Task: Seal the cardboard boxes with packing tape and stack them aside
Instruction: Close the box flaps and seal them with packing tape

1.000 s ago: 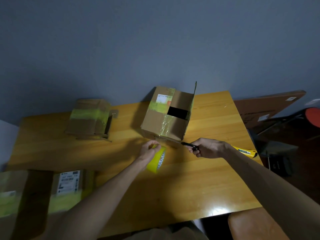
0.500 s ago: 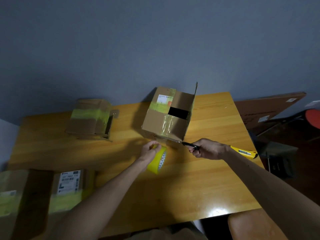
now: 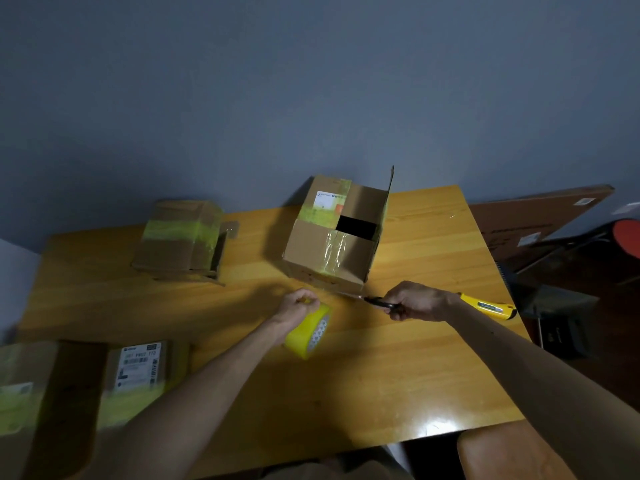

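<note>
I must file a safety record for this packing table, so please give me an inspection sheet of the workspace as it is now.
Surface: wooden table, glossy.
Job's things: open cardboard box in the middle, one flap upright, top partly taped; yellow tape roll; scissors; taped box at back left; labelled box at near left, blurred.
Clutter: yellow utility knife lying on the table beside the right wrist.
Hands: left hand grips the yellow tape roll; right hand holds the scissors, blades pointing toward the open cardboard box's near bottom edge.
Cables: nothing seen.
Surroundings: grey wall; flat brown carton leaning at the right; dark things on the floor, unclear.
</note>
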